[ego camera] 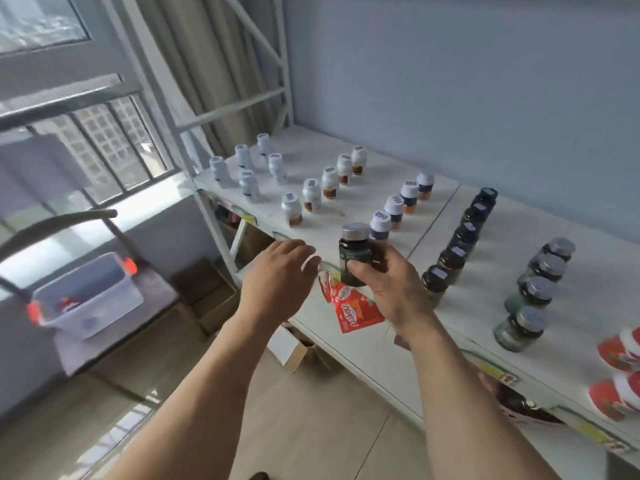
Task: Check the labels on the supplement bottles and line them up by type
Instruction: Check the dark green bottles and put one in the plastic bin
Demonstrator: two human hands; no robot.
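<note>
Gripped upright in the right hand point(391, 289), a dark green bottle point(354, 254) with a silver cap hangs above the front edge of the white shelf point(367, 355); its label is too blurred to read. Just beside it the left hand point(277, 271) hovers, fingers loosely bent, holding nothing. Below the bottle a red packet point(353, 310) with white lettering I cannot read hangs at the shelf edge. Rows stand on the shelf: white bottles point(311, 194), blue-labelled ones point(394, 207), dark ones point(460, 237), grey-capped jars point(536, 289). Red tubs point(620, 351) sit far right.
</note>
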